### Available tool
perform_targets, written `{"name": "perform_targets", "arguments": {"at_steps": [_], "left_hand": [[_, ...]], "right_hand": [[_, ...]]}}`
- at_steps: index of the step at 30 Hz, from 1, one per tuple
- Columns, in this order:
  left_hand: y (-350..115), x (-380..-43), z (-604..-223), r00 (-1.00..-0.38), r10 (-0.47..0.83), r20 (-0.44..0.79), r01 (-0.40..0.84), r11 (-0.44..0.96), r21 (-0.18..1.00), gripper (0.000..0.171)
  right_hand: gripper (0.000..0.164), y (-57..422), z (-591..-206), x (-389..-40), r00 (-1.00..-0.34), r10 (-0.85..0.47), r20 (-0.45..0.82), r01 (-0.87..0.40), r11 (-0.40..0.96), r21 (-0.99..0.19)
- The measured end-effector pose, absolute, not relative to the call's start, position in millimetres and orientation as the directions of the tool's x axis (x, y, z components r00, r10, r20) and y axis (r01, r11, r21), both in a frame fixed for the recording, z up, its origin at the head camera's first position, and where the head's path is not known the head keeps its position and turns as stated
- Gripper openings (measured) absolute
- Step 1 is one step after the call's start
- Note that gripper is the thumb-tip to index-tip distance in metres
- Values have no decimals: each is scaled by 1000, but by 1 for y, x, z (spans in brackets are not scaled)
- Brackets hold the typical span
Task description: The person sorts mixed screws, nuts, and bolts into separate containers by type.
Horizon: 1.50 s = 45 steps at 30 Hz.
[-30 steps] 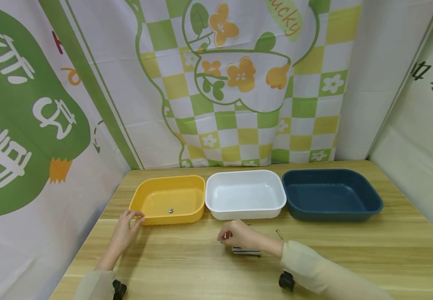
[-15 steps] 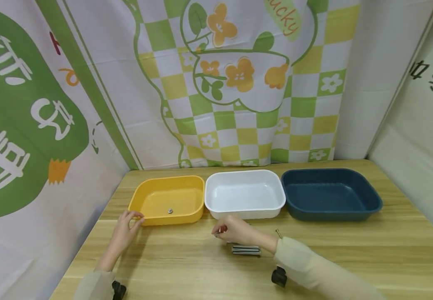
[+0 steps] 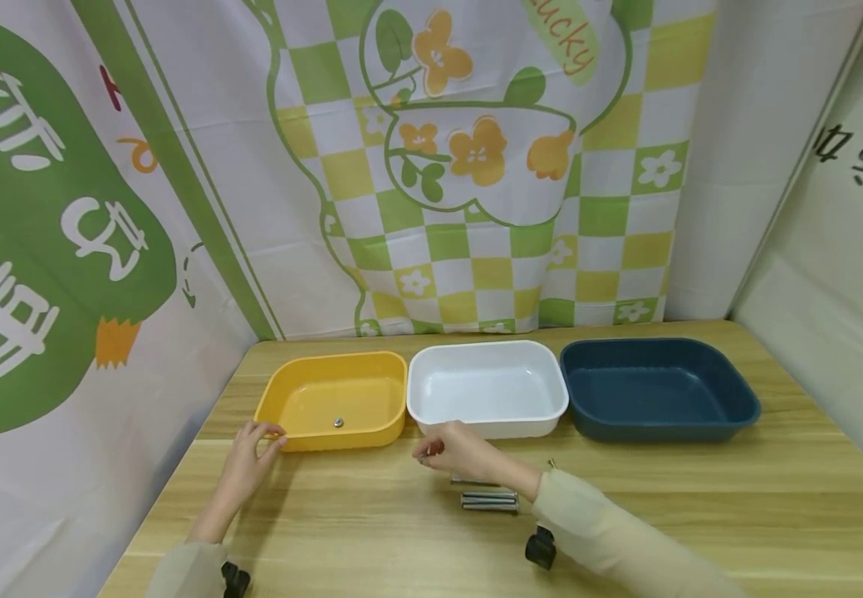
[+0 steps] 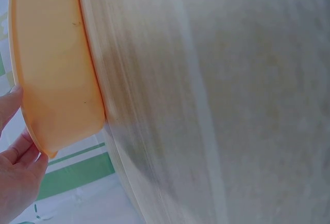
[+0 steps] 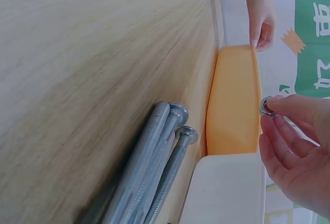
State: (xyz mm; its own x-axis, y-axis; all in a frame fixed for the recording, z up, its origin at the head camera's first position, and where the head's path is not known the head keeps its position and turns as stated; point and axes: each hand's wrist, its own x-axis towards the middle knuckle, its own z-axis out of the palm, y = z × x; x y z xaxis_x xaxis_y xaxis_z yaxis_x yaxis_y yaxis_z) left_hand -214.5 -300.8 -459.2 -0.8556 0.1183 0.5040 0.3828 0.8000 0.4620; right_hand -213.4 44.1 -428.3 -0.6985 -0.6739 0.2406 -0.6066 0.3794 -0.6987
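Woodgrain table (image 3: 371, 540) bore bolts (image 3: 489, 500) lying left-to-right, nearer than the right hand (image 3: 461, 453), which had shifted leftward pinching a metal nut (image 5: 267, 108), while the left hand (image 3: 248, 459) pinched the yellow tray (image 3: 345, 438).

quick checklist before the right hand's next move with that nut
1. Nut pinched by right hand: ok
2. Left hand gripping yellow tray at its corner: ok
3. Nut above yellow tray: not ok, it's beside the tray's near right corner
4. Room inside yellow tray: ok, just one small metal piece shows
5. That piece matches the nut: cannot tell, too small
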Motion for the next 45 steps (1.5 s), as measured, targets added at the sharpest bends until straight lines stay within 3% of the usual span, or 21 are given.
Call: {"name": "perform_targets", "arguments": {"at_steps": [10,18,26,45], "left_hand": [[-301,-213,-460,-836,121,535,398,806,438,10],[-303,-213,-461,-856,110,505,376,803,463,10],[-303,-213,-461,-863,107,493,368,803,469,9],[-303,-215,-460,-887,99,451,339,803,490,10]], "right_hand": [[9,34,-429,-217,-726,-640,251,-577,368,-729],[9,23,-428,-219,-781,-574,245,-516,375,-770],[11,13,-429,-225,-793,-538,285,-517,347,-783],[14,-8,-429,-239,-874,-417,250,-395,311,-864]]}}
